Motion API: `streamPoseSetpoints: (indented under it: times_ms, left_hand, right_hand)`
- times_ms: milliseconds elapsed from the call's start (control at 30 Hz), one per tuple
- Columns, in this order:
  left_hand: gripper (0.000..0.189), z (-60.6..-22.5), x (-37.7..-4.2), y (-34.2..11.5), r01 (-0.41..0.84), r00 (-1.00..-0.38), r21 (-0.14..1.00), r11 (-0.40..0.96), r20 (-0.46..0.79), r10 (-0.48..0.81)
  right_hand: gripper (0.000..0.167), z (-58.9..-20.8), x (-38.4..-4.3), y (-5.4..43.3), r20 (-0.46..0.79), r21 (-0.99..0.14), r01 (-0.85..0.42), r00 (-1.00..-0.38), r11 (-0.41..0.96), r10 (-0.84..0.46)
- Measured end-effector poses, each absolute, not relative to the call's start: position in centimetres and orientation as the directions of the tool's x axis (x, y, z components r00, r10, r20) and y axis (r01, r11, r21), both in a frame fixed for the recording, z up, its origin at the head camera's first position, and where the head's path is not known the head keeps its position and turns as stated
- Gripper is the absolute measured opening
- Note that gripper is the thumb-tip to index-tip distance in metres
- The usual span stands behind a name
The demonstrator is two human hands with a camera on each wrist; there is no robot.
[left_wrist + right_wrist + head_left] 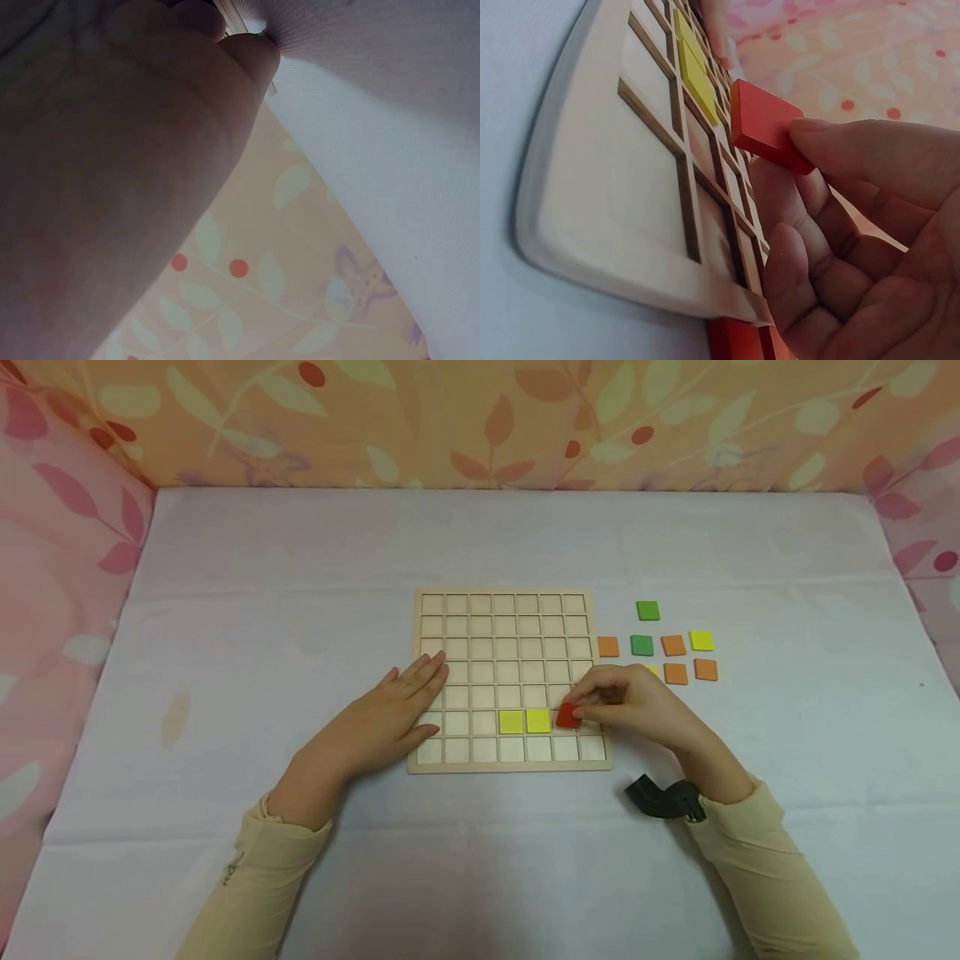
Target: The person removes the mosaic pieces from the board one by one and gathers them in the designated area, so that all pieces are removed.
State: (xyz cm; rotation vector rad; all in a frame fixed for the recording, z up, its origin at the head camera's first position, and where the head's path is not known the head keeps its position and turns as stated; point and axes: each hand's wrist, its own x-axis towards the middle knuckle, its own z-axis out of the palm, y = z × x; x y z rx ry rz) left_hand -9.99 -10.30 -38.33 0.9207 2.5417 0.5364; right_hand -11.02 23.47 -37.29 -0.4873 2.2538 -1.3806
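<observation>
A wooden grid board (508, 767) with square cells lies on the white cloth. Two yellow square tiles (524, 722) sit side by side in its second row from the front. My right hand (637, 702) pinches a red square tile (769, 124) between thumb and fingers, over the right part of that same row. In the right wrist view the tile is tilted and held above the grid. My left hand (382, 718) rests on the board's left edge, fingers extended; the left wrist view shows mostly the hand's underside (150, 150), with its fingertips hidden.
Right of the board lie several loose tiles: a green one (648, 611) at the back, another green one (642, 646), a yellow one (701, 641) and several orange ones (706, 670). One yellow tile is partly hidden behind the right hand. A black strap-like piece (663, 799) sticks out by the right cuff.
</observation>
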Motion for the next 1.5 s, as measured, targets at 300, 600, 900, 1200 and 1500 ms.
streamPoseSetpoints:
  times_ms: [300, 600, 900, 1200, 1500]
  left_hand:
    - [0.072, -38.3, -10.0, -10.3, 0.516, -0.709, 0.485, 0.706, -0.221, 0.67]
    - [0.07, -38.5, -10.3, -10.7, 0.505, -0.699, 0.514, 0.694, -0.228, 0.677]
    - [0.066, -38.2, -10.2, -10.6, 0.499, -0.703, 0.51, 0.701, -0.235, 0.671]
    - [0.065, -38.1, -10.2, -10.5, 0.502, -0.705, 0.505, 0.702, -0.232, 0.671]
    - [0.064, -38.1, -10.1, -10.5, 0.495, -0.708, 0.507, 0.706, -0.236, 0.666]
  right_hand:
    - [0.015, -37.2, -11.1, 24.1, -0.234, -0.877, -0.044, -0.83, 0.478, -0.506]
    - [0.014, -37.0, -11.3, 24.4, -0.247, -0.872, -0.031, -0.835, 0.489, -0.493]
    - [0.013, -36.8, -11.3, 25.0, -0.262, -0.859, -0.023, -0.838, 0.512, -0.478]
    - [0.011, -36.5, -11.3, 25.7, -0.234, -0.832, -0.082, -0.845, 0.549, -0.48]
    - [0.012, -36.6, -11.5, 26.6, -0.226, -0.831, -0.107, -0.833, 0.546, -0.506]
